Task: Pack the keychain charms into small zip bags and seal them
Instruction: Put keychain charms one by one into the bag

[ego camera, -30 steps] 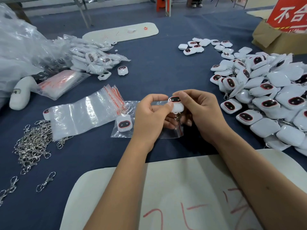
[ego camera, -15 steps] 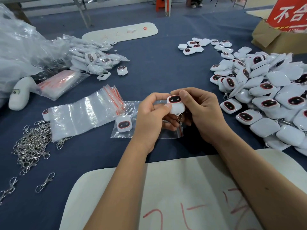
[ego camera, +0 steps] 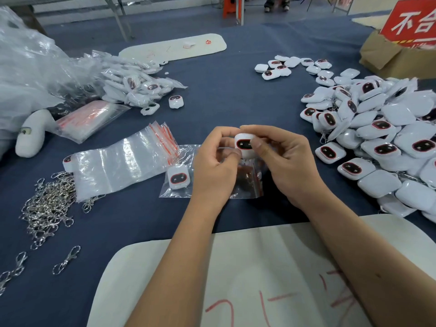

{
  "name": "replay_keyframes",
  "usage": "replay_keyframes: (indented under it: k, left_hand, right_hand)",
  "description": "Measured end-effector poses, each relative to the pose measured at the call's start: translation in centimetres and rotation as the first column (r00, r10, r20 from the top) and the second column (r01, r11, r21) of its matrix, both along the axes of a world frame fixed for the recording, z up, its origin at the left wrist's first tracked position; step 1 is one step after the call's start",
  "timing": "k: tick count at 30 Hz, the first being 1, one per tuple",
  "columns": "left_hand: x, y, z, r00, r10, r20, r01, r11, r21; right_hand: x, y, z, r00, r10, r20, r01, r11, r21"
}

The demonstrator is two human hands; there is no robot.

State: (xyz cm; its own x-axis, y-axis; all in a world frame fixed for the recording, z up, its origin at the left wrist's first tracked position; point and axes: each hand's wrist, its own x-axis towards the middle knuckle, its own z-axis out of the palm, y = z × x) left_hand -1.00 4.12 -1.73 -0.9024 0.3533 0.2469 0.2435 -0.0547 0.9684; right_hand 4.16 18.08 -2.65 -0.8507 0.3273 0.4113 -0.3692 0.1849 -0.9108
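A white keychain charm point(ego camera: 244, 145) with a dark red-rimmed face is held upright at the table's middle, pinched between the thumb and fingers of my right hand point(ego camera: 287, 164). My left hand point(ego camera: 215, 166) holds the open mouth of a small clear zip bag point(ego camera: 247, 182) that hangs just below the charm. Another charm point(ego camera: 178, 178) lies on flat zip bags point(ego camera: 174, 192) to the left of my left hand. A stack of empty zip bags point(ego camera: 122, 161) with red seals lies further left.
A big heap of loose charms point(ego camera: 377, 138) covers the right side. Bagged charms point(ego camera: 136, 86) and a large plastic sack point(ego camera: 28, 67) sit at the back left. Metal clasps point(ego camera: 47, 208) lie at the left edge. A white board point(ego camera: 259, 279) lies near me, a cardboard box point(ego camera: 391, 55) far right.
The charm has risen a little and turned upright in my right hand. My left hand has pulled the small bag's mouth open beneath it.
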Motion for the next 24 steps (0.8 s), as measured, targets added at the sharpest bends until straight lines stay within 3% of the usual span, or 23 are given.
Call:
replay_keyframes:
  k: [4, 9, 24]
  left_hand:
    - [-0.33, -0.24, -0.05, 0.998, 0.045, -0.050, -0.044, 0.999, 0.011]
    - [-0.54, -0.48, 0.00, 0.995, -0.014, -0.095, 0.018, 0.999, 0.041]
    - [-0.47, -0.62, -0.23, 0.999, -0.031, 0.030, 0.028, 0.996, 0.088]
  right_hand:
    - [-0.10, 0.01, -0.11, 1.000, -0.011, -0.024, 0.012, 0.999, 0.036]
    - [0.02, -0.16, 0.12, 0.998, -0.031, -0.050, 0.032, 0.999, 0.010]
    - [0.01, -0.16, 0.04, 0.996, -0.085, 0.014, 0.085, 0.996, 0.038]
